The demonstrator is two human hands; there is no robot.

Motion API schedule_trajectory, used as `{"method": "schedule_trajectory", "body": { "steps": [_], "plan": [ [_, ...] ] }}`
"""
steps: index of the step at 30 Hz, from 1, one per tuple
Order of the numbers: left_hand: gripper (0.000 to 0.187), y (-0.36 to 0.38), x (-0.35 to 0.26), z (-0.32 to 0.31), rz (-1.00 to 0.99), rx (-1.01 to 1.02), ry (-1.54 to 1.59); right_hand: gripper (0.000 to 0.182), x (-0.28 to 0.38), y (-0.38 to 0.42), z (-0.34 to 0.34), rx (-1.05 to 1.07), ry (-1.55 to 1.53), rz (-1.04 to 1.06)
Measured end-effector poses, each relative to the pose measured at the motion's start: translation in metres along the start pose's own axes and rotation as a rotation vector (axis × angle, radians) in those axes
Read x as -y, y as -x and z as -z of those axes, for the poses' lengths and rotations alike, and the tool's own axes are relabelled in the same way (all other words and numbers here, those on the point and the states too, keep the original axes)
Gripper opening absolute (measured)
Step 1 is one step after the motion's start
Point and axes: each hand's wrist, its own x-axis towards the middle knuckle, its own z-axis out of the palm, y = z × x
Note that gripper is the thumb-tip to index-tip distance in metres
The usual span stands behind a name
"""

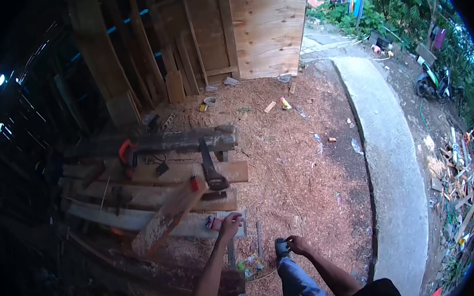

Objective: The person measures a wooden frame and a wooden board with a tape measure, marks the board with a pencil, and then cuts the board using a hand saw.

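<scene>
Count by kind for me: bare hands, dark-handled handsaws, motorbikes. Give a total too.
Bare hands: 2, left hand and right hand
Dark-handled handsaw: 1
Motorbike: 1
Total: 4

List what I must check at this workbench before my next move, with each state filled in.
1. Handsaw supported: ok, it lies across the timbers.
2. Left hand away from the handsaw: ok, they are apart.
3. Slanted board in line with the timbers: not ok, it crosses them.
4. Ground free of scraps: not ok, shavings and litter cover it.
5. Right hand empty: cannot tell, too small.
</scene>
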Motion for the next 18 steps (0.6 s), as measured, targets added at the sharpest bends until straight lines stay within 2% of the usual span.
{"method": "schedule_trajectory", "body": {
  "steps": [1, 2, 4, 6, 8, 12, 14, 16, 18],
  "plan": [
    [0.022, -0.032, 0.009, -0.01, -0.002, 0.146, -0.098, 0.033, 0.01, -0.014, 0.024, 0.012, -0.117, -0.008],
    [0.022, -0.055, 0.008, -0.018, 0.019, 0.142, -0.099, 0.032, 0.014, -0.026, 0.046, 0.025, -0.227, -0.019],
    [0.026, -0.109, -0.009, -0.018, 0.087, 0.269, -0.437, 0.031, 0.008, -0.079, 0.065, -0.02, -0.256, 0.055],
    [0.027, -0.166, 0.009, 0.002, -0.019, 0.265, -0.615, 0.032, 0.026, -0.127, 0.091, 0.006, -0.289, 0.06],
    [0.022, -0.196, -0.013, 0.017, 0.035, 0.111, -0.528, 0.032, 0.062, -0.169, 0.122, -0.018, -0.151, 0.149],
    [0.023, -0.258, -0.03, 0.074, 0.038, -0.05, -0.564, 0.033, 0.13, -0.269, 0.144, 0.012, -0.154, 0.271],
    [0.021, -0.277, -0.047, 0.097, 0.071, -0.165, -0.648, 0.033, 0.162, -0.306, 0.141, -0.003, -0.209, 0.325],
    [0.023, -0.307, -0.033, 0.115, 0.093, -0.174, -0.634, 0.031, 0.197, -0.347, 0.129, -0.046, -0.041, 0.371],
    [0.026, -0.345, -0.023, 0.133, 0.231, -0.34, -0.724, 0.03, 0.235, -0.385, 0.111, 0.012, -0.144, 0.344]
  ]
}}
